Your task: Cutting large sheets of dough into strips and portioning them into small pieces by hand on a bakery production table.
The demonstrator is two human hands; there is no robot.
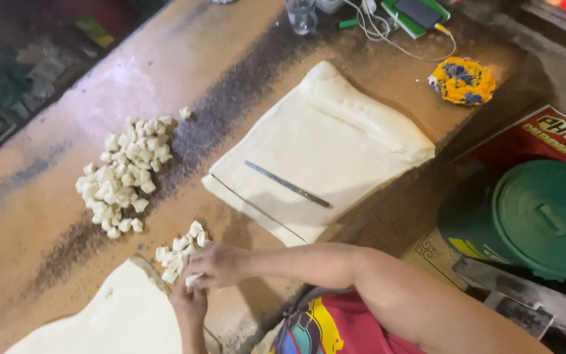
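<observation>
— Starting with the biggest thing: the brown, flour-dusted wooden desk [244, 59] carries a wide, pale folded sheet of dough [309, 141], with a long thin metal blade [287, 184] lying across it. What sits left of that sheet?

— A large heap of small cream dough cubes [124, 174], and nearer the person a smaller cluster of cut dough pieces [179, 252], beside a second pale dough slab [106, 314].

— And the hands?

— The right hand [217, 264] curls over the small cluster, its grip pinched on one cut piece. The left hand [190, 303] lies just beneath, touching the same bit; how far its fingers close I cannot tell.

— Any risk?

— Probably pieces sticking together, or rolling off the desk edge nearby.

— Packaging?

— Right of the dough sheet, below the desk, a red rectangular printed poster [545, 141] lies under a round green lidded bucket [542, 216].
</observation>
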